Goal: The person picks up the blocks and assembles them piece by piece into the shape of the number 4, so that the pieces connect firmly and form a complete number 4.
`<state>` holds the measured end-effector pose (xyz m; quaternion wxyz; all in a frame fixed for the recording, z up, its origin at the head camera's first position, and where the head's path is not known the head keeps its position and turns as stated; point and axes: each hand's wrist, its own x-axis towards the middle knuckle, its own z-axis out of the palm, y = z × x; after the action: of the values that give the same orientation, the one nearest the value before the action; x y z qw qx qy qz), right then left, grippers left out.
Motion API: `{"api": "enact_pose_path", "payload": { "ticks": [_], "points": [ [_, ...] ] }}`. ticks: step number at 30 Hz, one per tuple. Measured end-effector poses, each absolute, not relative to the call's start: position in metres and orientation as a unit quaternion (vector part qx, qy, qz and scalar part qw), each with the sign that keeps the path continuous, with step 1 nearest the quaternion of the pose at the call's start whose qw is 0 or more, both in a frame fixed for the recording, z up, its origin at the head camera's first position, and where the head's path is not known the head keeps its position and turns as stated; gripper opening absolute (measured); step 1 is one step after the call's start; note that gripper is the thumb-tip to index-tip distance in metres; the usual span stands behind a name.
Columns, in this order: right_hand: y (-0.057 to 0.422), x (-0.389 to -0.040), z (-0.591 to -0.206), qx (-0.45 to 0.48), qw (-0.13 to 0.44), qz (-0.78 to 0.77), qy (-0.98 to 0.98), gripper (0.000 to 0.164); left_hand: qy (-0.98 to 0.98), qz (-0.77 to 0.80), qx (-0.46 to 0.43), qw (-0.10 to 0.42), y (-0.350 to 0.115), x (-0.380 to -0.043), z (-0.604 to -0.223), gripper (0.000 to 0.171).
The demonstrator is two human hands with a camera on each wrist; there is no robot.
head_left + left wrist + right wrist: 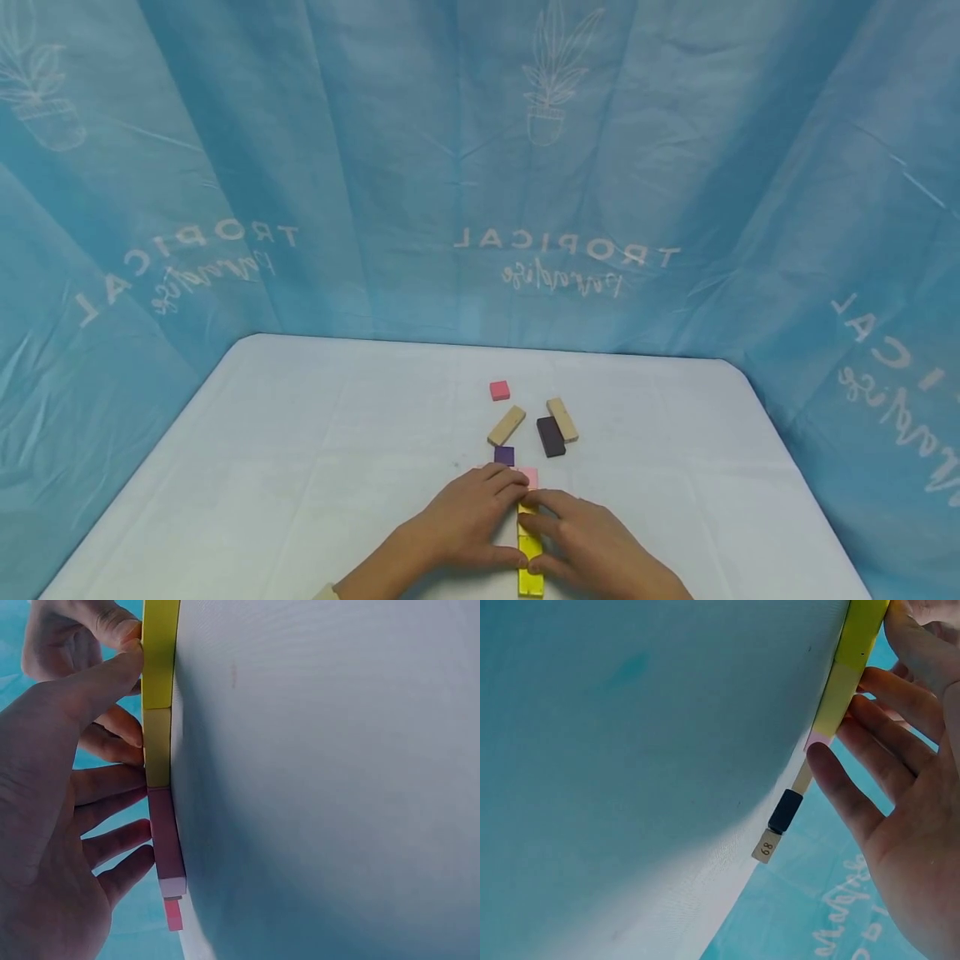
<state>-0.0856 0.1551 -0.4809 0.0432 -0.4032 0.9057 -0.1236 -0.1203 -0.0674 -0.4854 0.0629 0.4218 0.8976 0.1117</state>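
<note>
Yellow wooden blocks (530,550) lie end to end in a row on the table, with a pink block (529,477) across the far end. My left hand (474,515) lies along the row's left side, its thumb at the near yellow block and its fingers over the pink block, hiding part of it. From the right, my right hand (592,537) touches the row with its thumb and fingertips. In the left wrist view, the left fingers are spread along the yellow block (159,656) and pink block (166,832). Extended right fingers show in the right wrist view.
Just beyond the pink block is a purple block (504,456). Farther off lie a natural wood block (507,426), a black block (551,437) against another wood block (564,419), and a small red block (499,390). A blue curtain (465,167) hangs behind the white table (337,417).
</note>
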Motion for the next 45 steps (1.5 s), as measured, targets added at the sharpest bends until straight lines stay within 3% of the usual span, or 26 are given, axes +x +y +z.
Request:
{"api": "enact_pose_path", "payload": {
  "ticks": [10,22,31,40,45],
  "points": [
    [0.151,-0.086,-0.48,-0.339,0.114,-0.136,0.924,0.064,0.895,0.112,0.428,0.05,-0.069,-0.118,-0.487,0.078],
    [0.15,-0.088,-0.479,-0.324,0.104,-0.17,0.925,0.054,0.896,0.109,0.427,0.051,-0.068,-0.117,-0.488,0.078],
    [0.159,-0.094,-0.473,-0.294,0.042,-0.167,0.94,0.042,0.9,0.107,0.418,0.055,-0.066,-0.119,-0.486,0.082],
    [0.173,-0.121,-0.469,-0.141,-0.04,-0.124,0.981,0.034,0.9,0.095,0.422,0.053,-0.066,-0.118,-0.485,0.082],
    [0.178,-0.137,-0.47,-0.127,-0.078,-0.133,0.98,0.029,0.903,0.096,0.415,0.057,-0.066,-0.117,-0.483,0.081]
  ]
}}
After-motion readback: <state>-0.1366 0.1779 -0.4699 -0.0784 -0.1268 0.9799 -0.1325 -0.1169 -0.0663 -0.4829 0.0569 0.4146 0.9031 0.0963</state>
